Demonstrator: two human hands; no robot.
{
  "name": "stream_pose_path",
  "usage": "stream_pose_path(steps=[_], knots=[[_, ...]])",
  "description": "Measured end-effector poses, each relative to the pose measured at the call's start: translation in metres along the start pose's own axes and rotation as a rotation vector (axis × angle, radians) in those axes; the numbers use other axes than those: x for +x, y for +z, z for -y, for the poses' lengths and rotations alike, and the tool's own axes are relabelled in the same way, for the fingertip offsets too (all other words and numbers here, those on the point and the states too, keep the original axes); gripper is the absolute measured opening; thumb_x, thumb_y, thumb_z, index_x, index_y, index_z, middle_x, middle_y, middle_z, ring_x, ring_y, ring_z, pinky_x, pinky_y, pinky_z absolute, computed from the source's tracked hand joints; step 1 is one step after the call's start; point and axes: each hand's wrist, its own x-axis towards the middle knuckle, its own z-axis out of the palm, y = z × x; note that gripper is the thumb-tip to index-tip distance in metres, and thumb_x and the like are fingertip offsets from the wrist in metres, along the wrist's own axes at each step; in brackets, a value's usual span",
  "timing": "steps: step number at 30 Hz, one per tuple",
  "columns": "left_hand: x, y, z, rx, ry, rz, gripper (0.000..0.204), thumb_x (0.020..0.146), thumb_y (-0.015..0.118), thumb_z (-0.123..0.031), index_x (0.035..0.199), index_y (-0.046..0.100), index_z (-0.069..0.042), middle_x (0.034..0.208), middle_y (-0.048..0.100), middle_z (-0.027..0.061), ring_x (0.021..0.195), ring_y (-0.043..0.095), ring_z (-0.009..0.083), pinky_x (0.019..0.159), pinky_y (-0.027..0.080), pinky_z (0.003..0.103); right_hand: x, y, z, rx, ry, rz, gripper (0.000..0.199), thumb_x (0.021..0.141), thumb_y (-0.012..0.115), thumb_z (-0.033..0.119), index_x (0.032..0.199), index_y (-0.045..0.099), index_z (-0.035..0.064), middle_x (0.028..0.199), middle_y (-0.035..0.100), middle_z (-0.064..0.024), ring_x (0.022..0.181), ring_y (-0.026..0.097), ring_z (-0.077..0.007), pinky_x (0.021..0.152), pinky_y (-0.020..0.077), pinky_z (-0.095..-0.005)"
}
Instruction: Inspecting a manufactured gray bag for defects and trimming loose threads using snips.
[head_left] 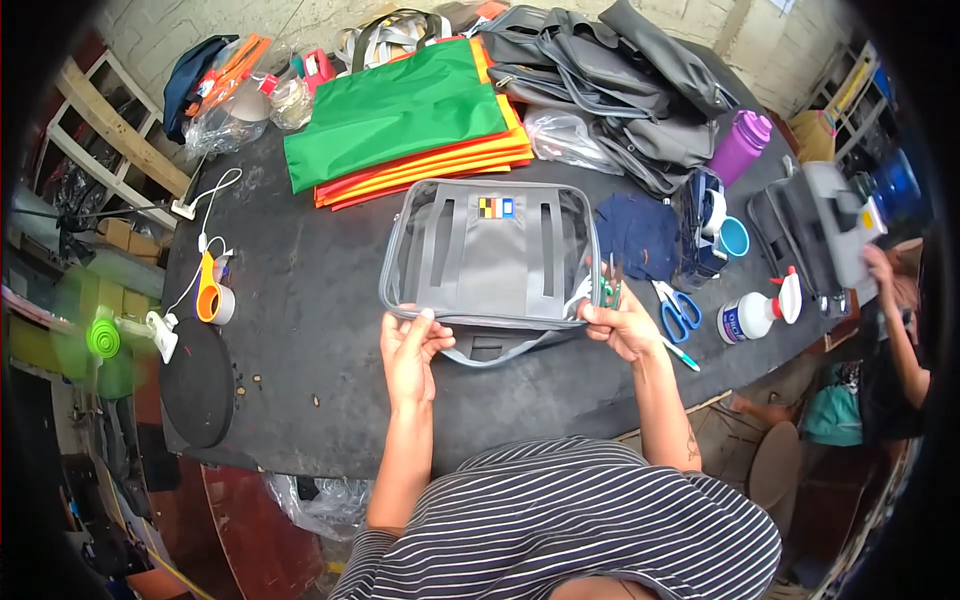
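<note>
A grey zippered bag (500,245) with clear panels and a small coloured patch lies on the black table in front of me, its grey strap hanging toward me. The near left corner of the bag is pinched between the thumb and fingers of my left hand (412,350). At the near right corner, my right hand (628,322) grips the bag's edge. Small green-handled snips (610,287) with metal tips are also in my right hand, partly hidden by the fingers. Blue-handled scissors (680,314) and a teal marker (682,354) lie just right of that hand.
Green and orange fabric sheets (400,115) are stacked behind the bag, with a heap of grey bags (620,70) beside them. A purple bottle (741,148), white spray bottle (750,316) and orange tape dispenser (209,290) stand around. At right, another person's hand (880,268) touches a grey bag.
</note>
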Motion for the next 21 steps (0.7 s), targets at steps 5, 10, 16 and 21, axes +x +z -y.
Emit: stream_pose_path(steps=[5,10,16,21], knots=[[0.005,-0.021,0.0,-0.084,-0.012,-0.041,0.013,0.091,0.056,-0.019,0.092,0.053,-0.006,0.078,0.06,0.0066,0.067,0.063,0.016,0.057,0.055,0.029,-0.004,-0.01,-0.019,-0.108,-0.148,0.039,0.086,0.074,0.07,-0.001,0.144,0.023,0.0194,0.085,0.058,-0.0061,0.064,0.049,-0.0086,0.051,0.037,-0.0215],[0.01,-0.038,0.002,-0.126,-0.008,0.101,0.027,0.091,0.057,-0.014,0.114,0.054,0.0,0.09,0.064,0.0091,0.079,0.066,0.0185,0.073,0.058,0.034,-0.003,-0.018,-0.032,0.005,-0.235,0.016,0.08,0.077,0.07,0.001,0.142,0.025,0.0088,0.086,0.061,-0.0064,0.068,0.052,-0.0085,0.054,0.0362,-0.0217],[0.009,-0.037,0.012,-0.198,-0.016,0.282,0.026,0.09,0.057,-0.011,0.113,0.057,0.001,0.101,0.065,0.0136,0.093,0.064,0.0223,0.085,0.054,0.038,-0.007,-0.019,-0.037,0.12,-0.059,-0.032,0.033,0.081,0.067,0.002,0.11,0.052,0.0064,0.08,0.058,-0.0022,0.057,0.045,-0.0067,0.051,0.0352,-0.0223],[0.011,-0.037,0.018,-0.444,-0.004,0.314,0.025,0.091,0.054,-0.014,0.112,0.058,0.0,0.106,0.063,0.0108,0.103,0.06,0.0225,0.094,0.047,0.045,-0.003,-0.02,-0.045,0.16,-0.165,-0.001,0.04,0.078,0.068,-0.001,0.114,0.051,0.0048,0.082,0.062,-0.0049,0.057,0.046,-0.0072,0.052,0.0357,-0.0231]])
